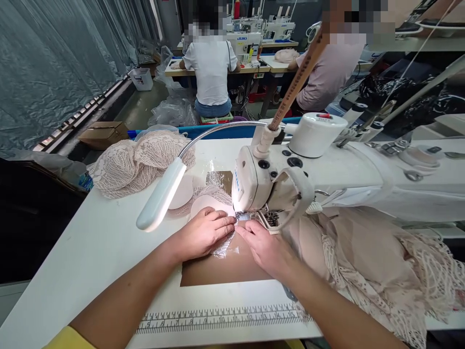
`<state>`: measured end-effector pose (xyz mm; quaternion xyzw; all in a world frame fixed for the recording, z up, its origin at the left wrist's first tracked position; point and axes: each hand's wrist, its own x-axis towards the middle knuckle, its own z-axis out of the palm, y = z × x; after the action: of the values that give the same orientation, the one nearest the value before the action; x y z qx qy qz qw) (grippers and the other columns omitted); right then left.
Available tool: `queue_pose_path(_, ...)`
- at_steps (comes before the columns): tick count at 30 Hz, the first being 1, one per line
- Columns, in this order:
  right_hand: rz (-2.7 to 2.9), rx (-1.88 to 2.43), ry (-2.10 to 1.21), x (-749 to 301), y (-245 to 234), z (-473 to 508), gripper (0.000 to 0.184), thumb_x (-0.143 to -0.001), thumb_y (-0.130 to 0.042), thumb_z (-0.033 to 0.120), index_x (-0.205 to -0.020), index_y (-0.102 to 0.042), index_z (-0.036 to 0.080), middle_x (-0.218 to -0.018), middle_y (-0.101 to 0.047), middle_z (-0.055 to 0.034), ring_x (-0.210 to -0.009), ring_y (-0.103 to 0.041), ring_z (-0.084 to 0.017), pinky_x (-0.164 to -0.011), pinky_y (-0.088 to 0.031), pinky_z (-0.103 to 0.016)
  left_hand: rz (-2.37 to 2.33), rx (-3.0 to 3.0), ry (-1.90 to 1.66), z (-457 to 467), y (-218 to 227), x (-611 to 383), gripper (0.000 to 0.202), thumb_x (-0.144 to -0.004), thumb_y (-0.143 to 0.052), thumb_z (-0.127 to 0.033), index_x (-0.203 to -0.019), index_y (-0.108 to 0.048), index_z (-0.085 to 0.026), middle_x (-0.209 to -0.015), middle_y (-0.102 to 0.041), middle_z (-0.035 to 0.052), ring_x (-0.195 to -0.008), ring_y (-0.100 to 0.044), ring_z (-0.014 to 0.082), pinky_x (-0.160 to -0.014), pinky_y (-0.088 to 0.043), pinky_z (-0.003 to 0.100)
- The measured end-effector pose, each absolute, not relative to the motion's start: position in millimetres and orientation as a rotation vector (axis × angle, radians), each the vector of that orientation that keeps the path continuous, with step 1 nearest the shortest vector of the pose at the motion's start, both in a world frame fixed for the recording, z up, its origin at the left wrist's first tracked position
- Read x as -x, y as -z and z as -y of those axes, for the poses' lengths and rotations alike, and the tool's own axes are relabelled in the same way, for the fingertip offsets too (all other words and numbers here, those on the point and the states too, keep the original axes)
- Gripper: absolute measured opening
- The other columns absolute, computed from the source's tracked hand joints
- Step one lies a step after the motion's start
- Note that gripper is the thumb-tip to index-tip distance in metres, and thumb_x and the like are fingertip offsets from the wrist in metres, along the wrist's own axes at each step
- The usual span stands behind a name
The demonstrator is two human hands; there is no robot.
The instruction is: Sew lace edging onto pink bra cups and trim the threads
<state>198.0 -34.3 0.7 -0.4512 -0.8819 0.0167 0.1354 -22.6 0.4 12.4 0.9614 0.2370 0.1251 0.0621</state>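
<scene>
Under the needle area of a white sewing machine point(254, 182) lies a pale pink bra piece point(209, 201) with a smooth cup and lace edging. My left hand point(209, 230) rests palm down on it, fingers stretched flat with their tips close to the presser foot. Just right of the foot, my right hand point(267, 247) has its fingers curled, thumb and forefinger pinched at the edge of the piece. The fingertips partly hide what they grip. Beneath both hands is a brown plate point(225, 269) with shiny clear tape on it.
A lamp point(163, 194) on a bendable neck hangs left of the machine. Beige lace cups point(145, 157) are piled at the back left; more beige lace fabric point(374, 261) heaps at right. A printed ruler point(218, 319) runs along the front edge. Two people sit at machines beyond.
</scene>
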Motion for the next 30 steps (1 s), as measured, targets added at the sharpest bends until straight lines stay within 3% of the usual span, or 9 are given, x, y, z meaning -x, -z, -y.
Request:
queue_pose_path(16, 2.512, 1.366, 0.042, -197, 0, 35, 0.045, -0.079, -0.046, 0.003, -0.116, -0.064, 0.022, -0.093, -0.064, -0.0058, -0.069, -0.055, -0.016, -0.059, -0.041, -0.025, -0.906, -2.898, -0.394, 9, -16, 13, 0.034, -0.094, -0.044, -0.024, -0.123, -0.058, -0.014, -0.129, -0.058, 0.0127, -0.118, -0.051, 0.0273, -0.091, -0.045, 0.042)
queue_pose_path(22, 2.579, 1.19, -0.122, -205, 2, 38, 0.036, -0.08, -0.046, 0.004, -0.104, -0.067, 0.02, -0.072, -0.056, -0.0022, -0.06, -0.044, -0.014, -0.056, -0.035, -0.026, -0.852, -2.892, -0.361, 5, -18, 17, 0.034, -0.094, -0.045, -0.027, -0.122, -0.058, -0.013, -0.131, -0.057, 0.0122, -0.114, -0.051, 0.0277, -0.089, -0.043, 0.042)
queue_pose_path(30, 2.537, 1.324, -0.063, -197, -3, 37, 0.045, -0.077, -0.044, 0.001, -0.112, -0.066, 0.02, -0.089, -0.062, -0.0067, -0.071, -0.053, -0.016, -0.063, -0.04, -0.026, -0.977, -2.868, -0.347, 4, -18, 11, 0.04, -0.093, -0.045, -0.035, -0.123, -0.057, -0.011, -0.121, -0.062, 0.0143, -0.107, -0.053, 0.0291, -0.083, -0.04, 0.042)
